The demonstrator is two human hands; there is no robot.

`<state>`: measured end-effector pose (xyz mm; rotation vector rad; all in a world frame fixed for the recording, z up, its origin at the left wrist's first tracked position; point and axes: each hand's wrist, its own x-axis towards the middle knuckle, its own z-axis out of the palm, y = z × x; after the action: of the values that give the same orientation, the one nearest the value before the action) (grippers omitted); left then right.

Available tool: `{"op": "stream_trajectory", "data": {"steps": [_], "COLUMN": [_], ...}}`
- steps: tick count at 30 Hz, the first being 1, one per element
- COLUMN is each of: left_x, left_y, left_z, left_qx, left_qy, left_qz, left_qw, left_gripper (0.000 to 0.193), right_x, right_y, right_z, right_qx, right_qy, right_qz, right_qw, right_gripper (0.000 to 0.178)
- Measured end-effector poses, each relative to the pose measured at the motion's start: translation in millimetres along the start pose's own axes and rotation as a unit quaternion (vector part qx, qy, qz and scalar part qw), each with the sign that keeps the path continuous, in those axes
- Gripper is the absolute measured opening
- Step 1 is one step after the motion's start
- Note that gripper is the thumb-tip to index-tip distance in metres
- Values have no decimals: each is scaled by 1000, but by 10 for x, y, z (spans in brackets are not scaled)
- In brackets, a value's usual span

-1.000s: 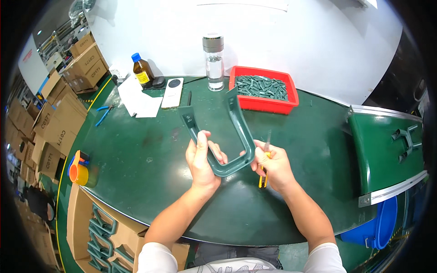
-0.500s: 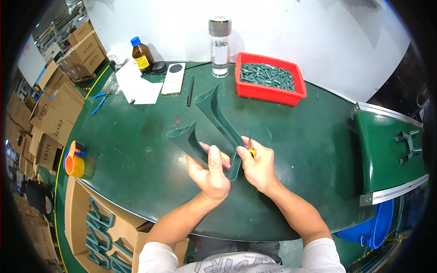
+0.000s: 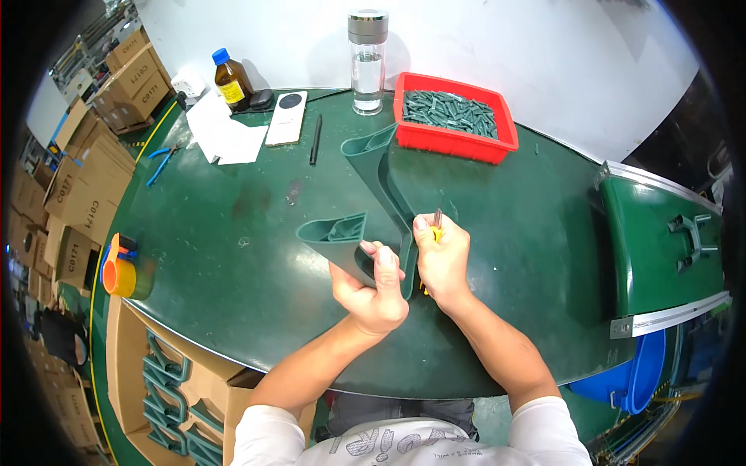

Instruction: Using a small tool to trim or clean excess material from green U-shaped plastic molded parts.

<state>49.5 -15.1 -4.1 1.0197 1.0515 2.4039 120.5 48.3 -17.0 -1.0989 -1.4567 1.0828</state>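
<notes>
Grip: left hand [image 3: 371, 291] round green bracket [image 3: 398, 208], right hand [image 3: 445, 260] round yellow cutter [image 3: 436, 234] (tabletop [image 3: 536, 256] open toward right edge).

We're head-high, left of two worn fisheye cameras, looking steeply down and forward over the green table [image 3: 536, 241]! White shirt [image 3: 404, 446] right up close at the lower edge; left hand [image 3: 371, 291] and right hand [image 3: 445, 264] near, mid-frame; white panel [image 3: 505, 39] farther off, up top, straight edges bending toward the rim!
</notes>
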Motion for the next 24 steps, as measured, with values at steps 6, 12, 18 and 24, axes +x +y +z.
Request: {"op": "stream_trajectory", "data": {"steps": [6,12,18,24], "left_x": [6,2,195,505], "left_y": [-96,-140,-156,-124], "left_z": [-187,-235,-163,-343], "left_qx": [22,103,133,-77], "left_qy": [-59,-74,44,101], "left_qz": [26,47,4,-197], "left_qw": [998,991,990,972], "left_gripper": [10,8,7,11], "right_x": [118,216,-239,-256], "right_y": [-98,-113,-81,-748], "right_z": [-192,-338,-90,-529], "right_qx": [-62,-139,-94,-50], "right_qy": [-142,-214,-117,-47], "right_qz": [77,104,-41,-510], "right_qw": [985,961,988,858], "right_gripper": [23,34,28,10]}}
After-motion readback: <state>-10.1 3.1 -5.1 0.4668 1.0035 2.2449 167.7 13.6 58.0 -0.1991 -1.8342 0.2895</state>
